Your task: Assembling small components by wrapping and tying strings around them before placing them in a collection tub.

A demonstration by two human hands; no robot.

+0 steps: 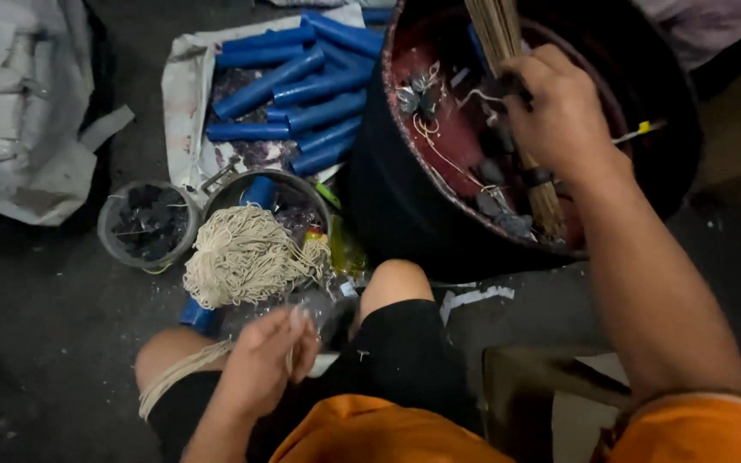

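The stick bundle [499,34] runs off the top edge, and the blurred left hand [272,356] hides its string ends

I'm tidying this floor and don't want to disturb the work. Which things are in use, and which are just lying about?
In use:
right hand gripping the stick bundle in the big tub
left hand holding strings
string heap

Lying about:
blue tubes on a sheet
small bowl of dark bits
white sacks
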